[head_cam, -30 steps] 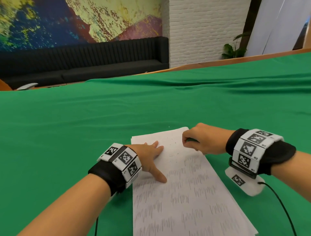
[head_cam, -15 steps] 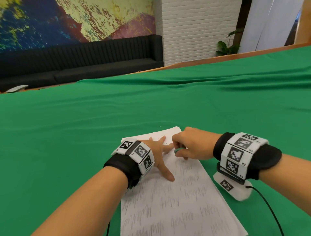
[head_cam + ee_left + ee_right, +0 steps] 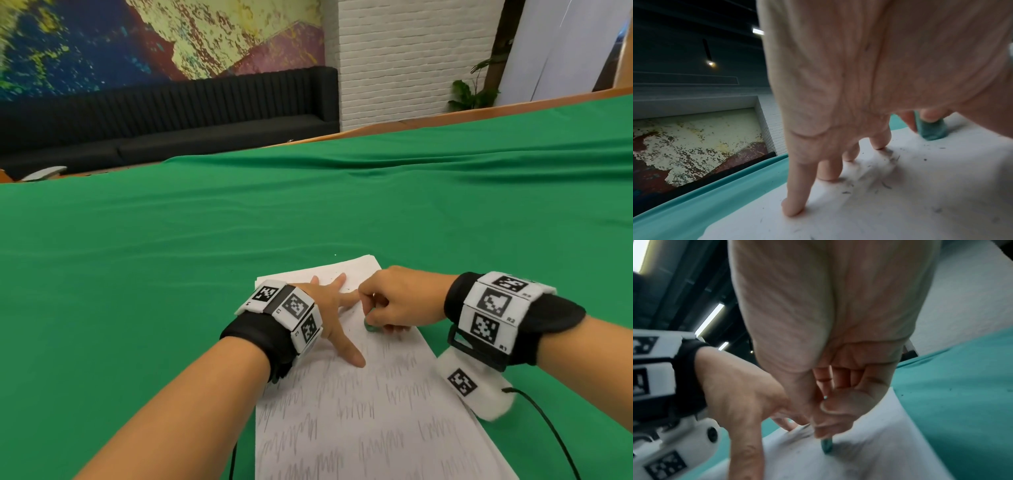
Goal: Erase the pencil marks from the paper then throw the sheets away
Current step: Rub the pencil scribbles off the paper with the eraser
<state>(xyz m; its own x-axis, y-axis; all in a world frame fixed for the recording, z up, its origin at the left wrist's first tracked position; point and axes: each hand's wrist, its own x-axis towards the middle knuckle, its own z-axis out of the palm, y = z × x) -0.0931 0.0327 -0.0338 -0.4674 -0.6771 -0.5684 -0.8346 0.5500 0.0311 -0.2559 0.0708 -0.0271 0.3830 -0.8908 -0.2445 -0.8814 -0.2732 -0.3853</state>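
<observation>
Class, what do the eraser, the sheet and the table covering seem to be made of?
Eraser: probably rubber, matt teal, leaving dark crumbs. Sheet: thin white paper, matt, pencil-marked. Table covering: green woven cloth, likely; it lies in soft wrinkles.

right hand (image 3: 830,386) pinching green eraser (image 3: 827,445), its tip touching the paper (image 3: 869,456) | left hand (image 3: 744,394) pressing spread fingers on the sheet | green cloth (image 3: 962,386) lying underneath
</observation>
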